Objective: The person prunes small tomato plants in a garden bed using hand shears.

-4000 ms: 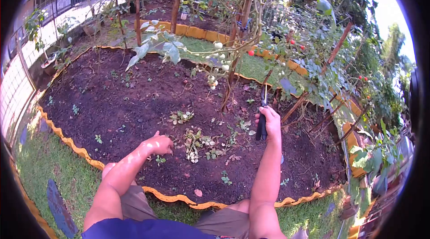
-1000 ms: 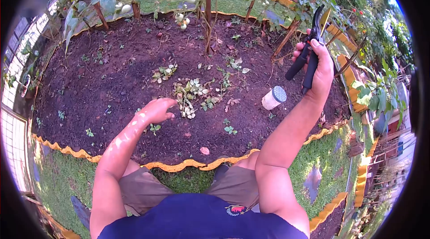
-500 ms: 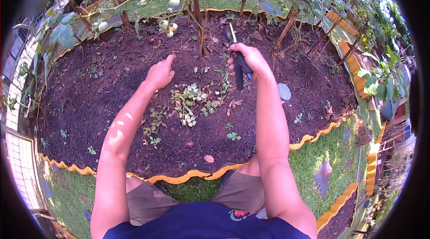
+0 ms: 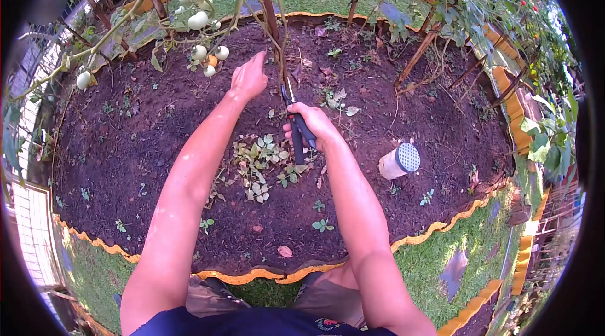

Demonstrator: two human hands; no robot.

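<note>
Pruning shears are gripped in the right hand; the left hand is spread empty at its 10 o'clock. A white lidded jar is seen at 4 o'clock, contents hidden

no readable text, labels, numbers

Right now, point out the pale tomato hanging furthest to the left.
The lone pale tomato by the picture's left edge, hanging by itself; the other tomatoes cluster further right, closer to the left hand.
</note>
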